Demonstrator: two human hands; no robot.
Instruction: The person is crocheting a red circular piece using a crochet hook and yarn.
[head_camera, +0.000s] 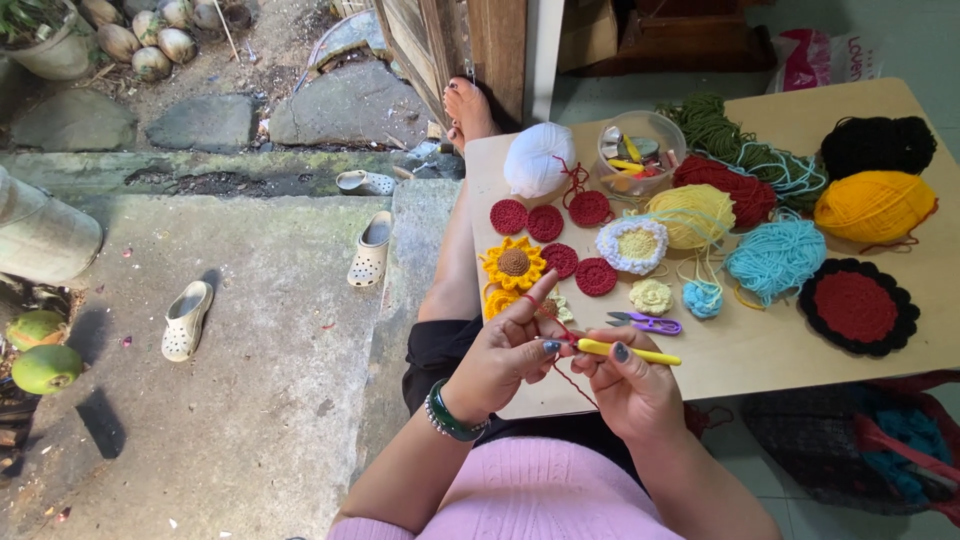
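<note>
Right hand closes its fingers around a yellow-handled crochet hook, while the left hand, just beside it and wearing a green bangle, pinches a small piece of red crochet work with red yarn trailing below. Beyond both hands lies a low wooden board resting over the person's lap, beside a concrete step with three pale clogs. Ahead of the hands sit five small red crocheted discs, one sunflower piece and purple snips.
</note>
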